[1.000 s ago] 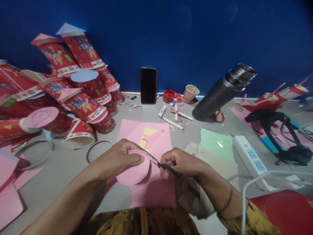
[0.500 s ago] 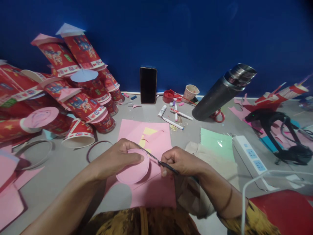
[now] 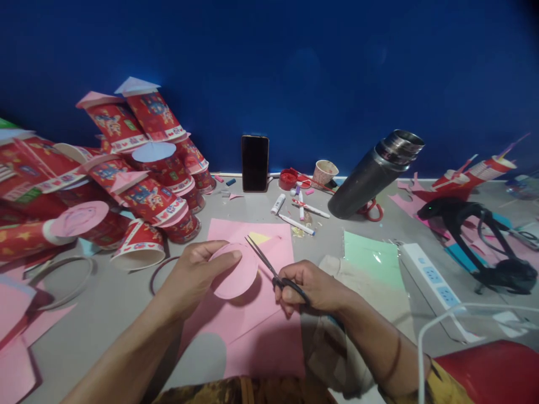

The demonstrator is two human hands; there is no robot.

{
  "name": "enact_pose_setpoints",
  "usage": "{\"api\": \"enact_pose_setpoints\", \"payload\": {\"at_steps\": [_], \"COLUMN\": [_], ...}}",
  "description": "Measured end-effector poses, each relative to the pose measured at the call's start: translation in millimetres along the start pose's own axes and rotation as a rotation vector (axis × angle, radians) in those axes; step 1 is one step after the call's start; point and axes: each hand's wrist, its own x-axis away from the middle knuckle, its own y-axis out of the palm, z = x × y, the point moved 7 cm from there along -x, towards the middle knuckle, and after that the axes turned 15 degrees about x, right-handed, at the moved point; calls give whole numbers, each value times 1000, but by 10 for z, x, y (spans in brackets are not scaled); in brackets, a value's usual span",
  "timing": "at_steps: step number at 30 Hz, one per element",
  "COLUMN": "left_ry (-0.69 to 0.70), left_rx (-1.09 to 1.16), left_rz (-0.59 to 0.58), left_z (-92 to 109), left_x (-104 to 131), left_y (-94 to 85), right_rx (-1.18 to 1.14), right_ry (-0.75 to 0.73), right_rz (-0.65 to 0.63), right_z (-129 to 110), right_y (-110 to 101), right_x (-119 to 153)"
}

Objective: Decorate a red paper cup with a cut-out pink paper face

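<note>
Between thumb and fingers, my left hand point(image 3: 205, 269) grips a pink paper circle point(image 3: 236, 278) by its left side. A pair of scissors point(image 3: 269, 265) with black handles is in my right hand point(image 3: 301, 287), fingers wrapped round the loops. The blades point up and left, slightly parted, just off the circle's upper right edge. Below both hands lies a pink paper sheet point(image 3: 261, 353) with a rounded cut-out on its lower left. A yellow paper scrap point(image 3: 259, 238) rests on that sheet, partly covered by pink paper.
Decorated red paper cups point(image 3: 155, 199) are stacked at the left. A phone point(image 3: 255, 164) stands against the blue wall. Markers point(image 3: 297, 224), a dark flask point(image 3: 370, 179), a green sheet in a clear sleeve point(image 3: 370, 252), a power strip point(image 3: 433, 280) and a white cable point(image 3: 421, 348) lie rightward.
The scissors have come away from the circle's edge, their blades now parted and steeper. My left hand has turned the circle up and to the right. The whole view has shifted slightly.
</note>
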Motion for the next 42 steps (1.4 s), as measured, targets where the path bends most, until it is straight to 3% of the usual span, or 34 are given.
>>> {"api": "enact_pose_setpoints", "payload": {"at_steps": [6,11,14,17,21,24,27,33,37,42], "left_ry": [74,136,111,154,168,58,49,-41,-114,-2], "left_rx": [-23,-144,-221,-278,-167,-15,2,179,315,174], "left_rz": [12,24,-48,-129,-160,-199,-190,-67,-44,-25], "left_z": [65,83,-9,-55,-106,-234,-300,-361,-396,-306], "left_x": [7,47,65,86,84,57,35,34,42,34], "left_y": [1,89,228,371,418,405,377,337,329,286], "right_rx": [-26,-116,-153,-120,-79,-104,-130,-149,-209,-255], "right_ry": [-27,-79,-117,-99,-76,-98,-128,-82,-52,-87], "right_rz": [31,209,350,406,460,597,710,552,499,534], "right_z": [4,-116,-182,-173,-151,-175,-188,-81,-39,-97], "right_y": [-5,-80,-134,-134,-149,-234,-300,-187,-143,-171], "right_x": [-12,-21,-11,-6,18,68,102,-29,-75,-41]}}
